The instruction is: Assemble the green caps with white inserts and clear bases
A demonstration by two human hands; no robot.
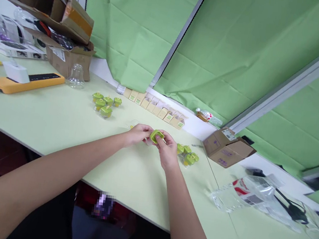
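In the head view a small green lid [156, 136] is held above the table, its hollow side turned toward me. My right hand [167, 149] grips it from the right, thumb pressed on the lid. My left hand [139, 135] pinches at its left edge; something pale or clear below those fingers is too blurred to name. Close to my right hand stand several small clear containers with green lids [187, 154]. A second group of green-lidded containers [104, 104] stands farther left. A small clear piece with yellow [132, 125] lies partly hidden behind my left hand.
Small cardboard boxes [155, 107] line the table's back edge. A carton [226, 147] and a large clear bottle [244, 191] lie to the right. An orange power strip [26, 82], a clear plastic cup [77, 76] and larger cartons [67, 58] occupy the left.
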